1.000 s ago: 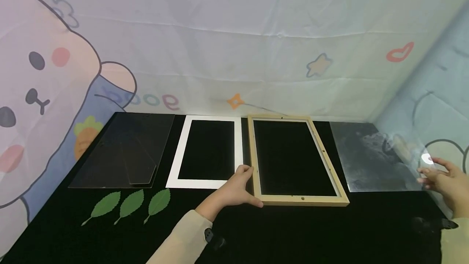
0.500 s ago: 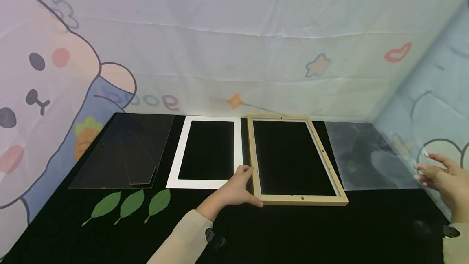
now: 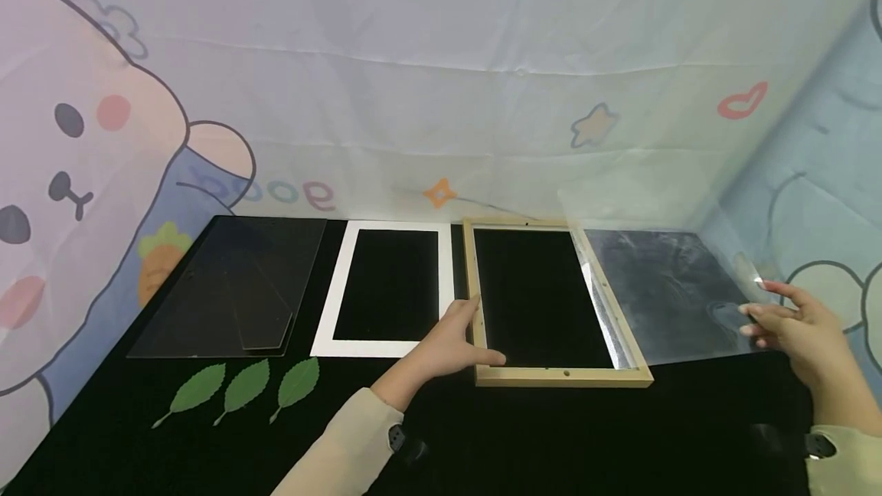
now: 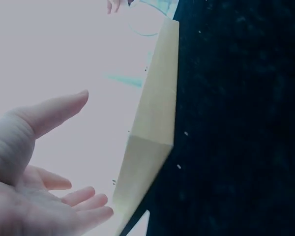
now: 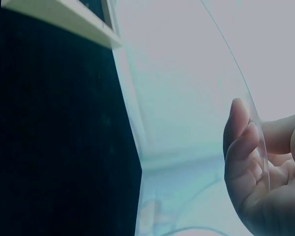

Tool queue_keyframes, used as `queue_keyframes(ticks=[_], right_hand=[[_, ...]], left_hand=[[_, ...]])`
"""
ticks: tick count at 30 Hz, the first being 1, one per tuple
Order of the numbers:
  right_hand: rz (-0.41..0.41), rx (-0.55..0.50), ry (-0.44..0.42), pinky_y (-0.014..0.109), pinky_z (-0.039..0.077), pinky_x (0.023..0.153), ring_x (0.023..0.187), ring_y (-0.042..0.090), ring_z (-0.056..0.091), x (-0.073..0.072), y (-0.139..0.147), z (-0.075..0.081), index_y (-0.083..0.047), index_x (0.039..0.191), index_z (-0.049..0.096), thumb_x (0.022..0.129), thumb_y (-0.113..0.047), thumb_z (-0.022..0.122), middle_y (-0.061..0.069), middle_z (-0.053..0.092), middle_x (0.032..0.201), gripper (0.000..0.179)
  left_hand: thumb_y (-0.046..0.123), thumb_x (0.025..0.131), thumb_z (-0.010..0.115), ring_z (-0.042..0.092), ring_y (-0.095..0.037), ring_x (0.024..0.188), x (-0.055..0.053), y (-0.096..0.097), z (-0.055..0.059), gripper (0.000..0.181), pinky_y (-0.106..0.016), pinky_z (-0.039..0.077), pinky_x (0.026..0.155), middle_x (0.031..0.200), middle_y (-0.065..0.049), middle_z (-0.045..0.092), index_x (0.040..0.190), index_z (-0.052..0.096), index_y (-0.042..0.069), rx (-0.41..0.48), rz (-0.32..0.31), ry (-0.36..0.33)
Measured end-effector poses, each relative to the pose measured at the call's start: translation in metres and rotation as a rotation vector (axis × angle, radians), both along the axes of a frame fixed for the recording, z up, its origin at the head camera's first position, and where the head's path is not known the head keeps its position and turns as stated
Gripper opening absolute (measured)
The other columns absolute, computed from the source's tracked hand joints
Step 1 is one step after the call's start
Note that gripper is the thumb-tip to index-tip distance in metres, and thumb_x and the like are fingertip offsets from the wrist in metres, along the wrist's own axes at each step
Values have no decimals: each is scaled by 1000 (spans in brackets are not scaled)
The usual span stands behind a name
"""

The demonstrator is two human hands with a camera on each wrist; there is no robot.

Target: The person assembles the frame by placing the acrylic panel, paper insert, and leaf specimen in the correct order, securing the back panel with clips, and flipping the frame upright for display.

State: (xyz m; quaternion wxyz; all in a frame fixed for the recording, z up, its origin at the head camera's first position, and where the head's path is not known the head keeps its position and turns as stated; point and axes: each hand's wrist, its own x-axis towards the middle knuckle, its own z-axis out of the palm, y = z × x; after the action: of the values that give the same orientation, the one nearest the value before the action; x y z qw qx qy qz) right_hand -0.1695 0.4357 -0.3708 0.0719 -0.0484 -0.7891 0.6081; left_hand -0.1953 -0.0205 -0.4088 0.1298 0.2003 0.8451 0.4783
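My right hand (image 3: 799,327) pinches the right edge of a clear plastic sheet (image 3: 668,289), thumb on one side and fingers on the other. Its raised, bent edge also shows in the right wrist view, where the sheet (image 5: 187,88) reaches toward the frame. The left part of the sheet overlaps the right rail of a light wooden picture frame (image 3: 565,378) lying on the black table. At the frame's near left corner is my left hand (image 3: 441,347), its thumb extended over the corner. In the left wrist view the left hand's fingers (image 4: 88,217) are loosely extended and grip nothing.
Left of the frame lies a white picture mat (image 3: 379,348). Further left is a black backing board (image 3: 200,312) with a stand flap. Three green leaves (image 3: 198,389) lie in front of it. A printed cloth backdrop (image 3: 413,98) rises behind the table.
My right hand has moved left with the clear sheet, whose left part now overlaps the frame's right rail. My left thumb has shifted slightly right over the frame's corner.
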Motion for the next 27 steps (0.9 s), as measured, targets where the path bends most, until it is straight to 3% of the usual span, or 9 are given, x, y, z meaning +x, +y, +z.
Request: queue_keyframes(ticks=[3,10,16,22,27], right_hand=[[24,-47,14,20,47,50,62,6,66,1,-8,2,-30,121,42,98,-3,51,-20,68,83,37],[84,-157,1,21,48,51,64,8,67,3,-26,5,-30,117,44,97,-5,53,-15,70,85,33],[67,-129,8,21,48,51,63,7,66,7,-45,3,-31,114,44,98,-5,52,-17,69,85,32],[49,-47,26,20,48,52,62,6,66,7,-64,-3,-31,116,43,99,-6,52,-19,68,84,32],[45,-11,35,19,49,52,61,6,65,7,-78,-5,-31,116,44,98,-3,51,-20,68,83,34]], left_hand=[[28,80,78,39,-36,133,-1,4,5,97,-52,40,103,145,-21,35,152,19,0,54,8,12],[25,85,74,43,-31,132,-2,15,16,88,-48,38,106,145,-17,41,152,22,5,186,27,10],[22,87,73,47,-30,129,-3,25,16,85,-43,39,107,143,-17,44,153,22,6,291,42,-35],[21,88,70,52,-30,125,-6,30,13,85,-46,44,102,141,-18,46,154,19,7,397,81,-88],[20,89,69,54,-30,123,-7,31,12,83,-46,45,100,139,-18,48,153,18,5,435,98,-119]])
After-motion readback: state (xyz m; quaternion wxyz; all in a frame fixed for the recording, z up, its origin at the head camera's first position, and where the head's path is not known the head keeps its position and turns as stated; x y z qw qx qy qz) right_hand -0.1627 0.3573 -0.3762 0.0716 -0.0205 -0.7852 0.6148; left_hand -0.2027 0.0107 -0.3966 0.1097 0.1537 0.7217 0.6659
